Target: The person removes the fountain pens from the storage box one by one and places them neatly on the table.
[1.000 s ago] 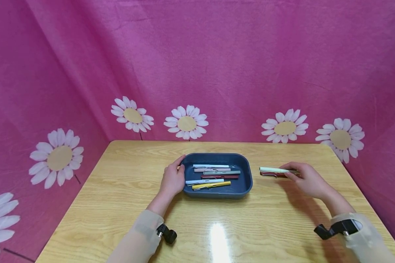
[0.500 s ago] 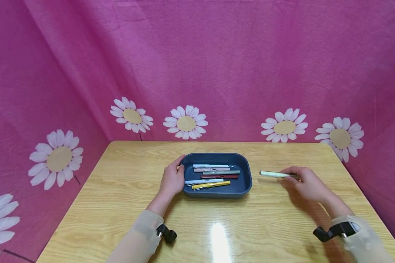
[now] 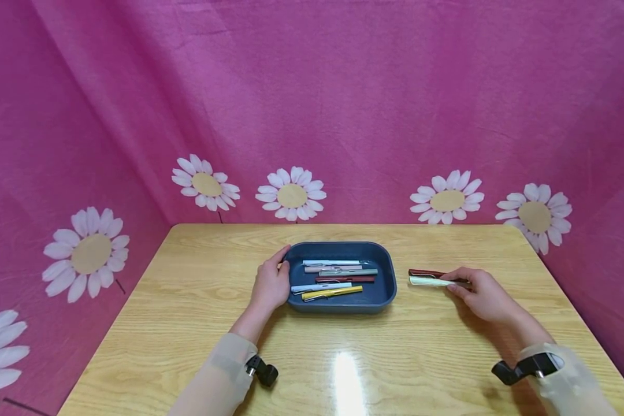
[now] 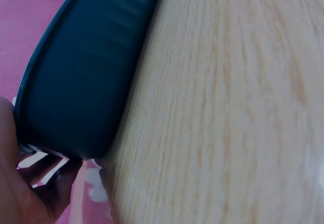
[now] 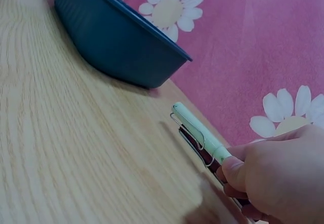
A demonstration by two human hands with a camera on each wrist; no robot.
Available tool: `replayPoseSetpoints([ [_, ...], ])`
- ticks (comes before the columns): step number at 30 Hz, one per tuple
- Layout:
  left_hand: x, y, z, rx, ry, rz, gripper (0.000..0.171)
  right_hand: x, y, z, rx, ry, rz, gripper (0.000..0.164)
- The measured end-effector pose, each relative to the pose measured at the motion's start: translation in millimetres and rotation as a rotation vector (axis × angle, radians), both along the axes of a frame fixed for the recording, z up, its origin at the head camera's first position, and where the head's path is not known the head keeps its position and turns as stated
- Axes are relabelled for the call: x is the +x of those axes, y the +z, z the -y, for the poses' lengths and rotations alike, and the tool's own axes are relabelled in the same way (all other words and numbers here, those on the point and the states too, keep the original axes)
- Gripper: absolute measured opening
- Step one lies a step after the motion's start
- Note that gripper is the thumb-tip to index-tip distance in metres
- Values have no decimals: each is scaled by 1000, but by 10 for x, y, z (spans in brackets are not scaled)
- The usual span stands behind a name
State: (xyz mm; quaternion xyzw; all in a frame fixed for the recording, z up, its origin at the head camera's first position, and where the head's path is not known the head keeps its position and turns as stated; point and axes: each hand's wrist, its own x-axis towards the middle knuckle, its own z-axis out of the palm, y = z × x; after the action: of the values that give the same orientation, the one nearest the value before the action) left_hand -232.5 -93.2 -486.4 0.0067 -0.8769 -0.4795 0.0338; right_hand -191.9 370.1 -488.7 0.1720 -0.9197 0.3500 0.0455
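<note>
In the head view my left hand (image 3: 270, 283) grips the left end of a dark blue rectangular bin (image 3: 343, 308), thumb at the rim and fingers along the outside. Inside lie several capped pens with wire clips, among them a yellow pen (image 3: 333, 293), a dark red pen (image 3: 345, 279) and a grey-green pen (image 3: 349, 272). To the bin's right, my right hand (image 3: 486, 294) pinches two pens side by side: a mint green pen (image 5: 195, 128) and a dark red pen (image 5: 205, 157). Their capped ends point toward the bin, close over the table; their other ends are hidden in the fingers.
The wooden table (image 3: 301, 358) bears a bright light reflection near its front. Pink cloth (image 3: 343, 115) with printed daisies hangs behind and at both sides. Each wrist wears a black camera mount, as on the right wrist mount (image 3: 525, 368).
The two pens have turned over in my right hand: the mint pen was behind the dark red one and is now in front. My left hand and the bin stay put.
</note>
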Motion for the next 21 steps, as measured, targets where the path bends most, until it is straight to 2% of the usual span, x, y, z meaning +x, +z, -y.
replayPoseSetpoints([
  [13, 7, 21, -4, -5, 2, -20, 47, -27, -70, -28, 32, -51, 18, 16],
  [21, 19, 21, -7, 17, 7, 9, 46, -45, -123, -17, 88, -59, -51, 16],
])
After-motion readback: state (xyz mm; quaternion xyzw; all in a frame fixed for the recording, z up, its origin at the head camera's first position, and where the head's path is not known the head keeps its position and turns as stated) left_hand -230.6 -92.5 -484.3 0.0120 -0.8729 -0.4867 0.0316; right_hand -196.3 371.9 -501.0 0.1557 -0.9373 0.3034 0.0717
